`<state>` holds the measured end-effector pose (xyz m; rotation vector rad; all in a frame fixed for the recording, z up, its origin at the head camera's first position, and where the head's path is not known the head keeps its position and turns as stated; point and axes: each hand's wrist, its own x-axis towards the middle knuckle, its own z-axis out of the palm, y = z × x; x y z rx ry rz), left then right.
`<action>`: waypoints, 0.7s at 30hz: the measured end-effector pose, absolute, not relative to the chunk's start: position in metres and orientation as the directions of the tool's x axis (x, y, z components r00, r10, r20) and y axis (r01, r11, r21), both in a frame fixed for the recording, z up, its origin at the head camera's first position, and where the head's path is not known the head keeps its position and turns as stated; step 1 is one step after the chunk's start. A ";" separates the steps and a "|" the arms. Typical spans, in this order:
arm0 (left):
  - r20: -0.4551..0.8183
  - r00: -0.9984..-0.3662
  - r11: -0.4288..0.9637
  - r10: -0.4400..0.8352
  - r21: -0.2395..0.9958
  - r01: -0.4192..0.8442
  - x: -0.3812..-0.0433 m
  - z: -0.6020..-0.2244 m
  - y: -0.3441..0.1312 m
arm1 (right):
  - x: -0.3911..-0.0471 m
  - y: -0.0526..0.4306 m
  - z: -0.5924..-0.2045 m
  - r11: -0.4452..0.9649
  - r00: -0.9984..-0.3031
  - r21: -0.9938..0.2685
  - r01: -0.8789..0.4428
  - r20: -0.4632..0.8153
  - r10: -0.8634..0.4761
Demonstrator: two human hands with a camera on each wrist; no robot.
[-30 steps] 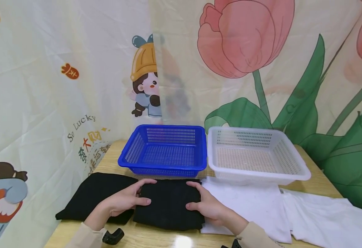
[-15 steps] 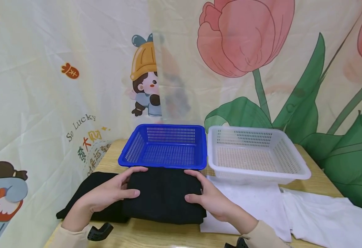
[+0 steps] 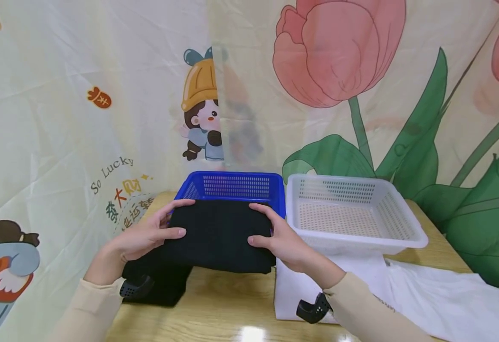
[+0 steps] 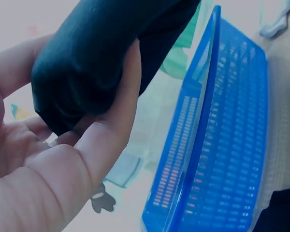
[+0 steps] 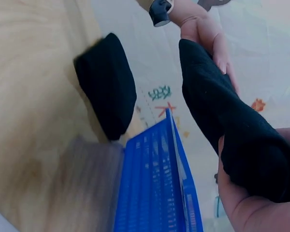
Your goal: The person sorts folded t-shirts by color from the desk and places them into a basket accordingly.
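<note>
Both hands hold a folded black cloth (image 3: 221, 235) by its two sides, thumbs on the near face and fingers at the back. My left hand (image 3: 144, 235) grips its left end, and my right hand (image 3: 285, 242) its right end. The bundle is raised off the table before the blue basket (image 3: 240, 185), hiding the basket's front part. In the left wrist view the cloth (image 4: 92, 58) is above the basket's rim, apart from it. The right wrist view shows the rolled side of the cloth (image 5: 253, 145) in my right fingers.
A second folded black cloth (image 3: 164, 285) lies on the wooden table (image 3: 228, 304) at left, partly behind my left wrist. The white basket (image 3: 356, 240) stands right of the blue one. Two folded white cloths lie at right, the nearer-middle cloth (image 3: 289, 294) and the far-right cloth (image 3: 458, 294).
Both hands have lifted the folded black cloth off the table and carried it up and forward to the front of the blue basket. The baskets and white cloths have stayed put.
</note>
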<state>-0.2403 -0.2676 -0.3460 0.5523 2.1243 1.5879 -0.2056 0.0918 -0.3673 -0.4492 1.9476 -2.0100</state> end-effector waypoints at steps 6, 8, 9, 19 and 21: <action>-0.051 -0.849 0.179 0.526 0.982 0.052 -0.270 -0.344 -0.269 | -0.236 0.085 -0.361 -0.011 -0.918 -1.000 0.001 0.003 -0.397; -0.047 -0.851 0.131 0.523 0.991 0.025 -0.279 -0.344 -0.267 | -0.246 0.083 -0.360 -0.009 -0.920 -1.000 -0.010 0.013 -0.391; -0.048 -0.853 0.109 0.520 0.994 0.011 -0.283 -0.344 -0.267 | -0.251 0.082 -0.360 -0.012 -0.922 -1.000 -0.014 0.017 -0.388; -0.078 -0.876 0.053 0.477 0.997 -0.060 -0.331 -0.351 -0.270 | -0.296 0.070 -0.367 -0.052 -0.934 -0.999 0.008 0.011 -0.356; -0.077 -0.882 0.045 0.465 0.997 -0.063 -0.341 -0.354 -0.269 | -0.303 0.068 -0.369 -0.051 -0.939 -0.999 0.012 0.006 -0.345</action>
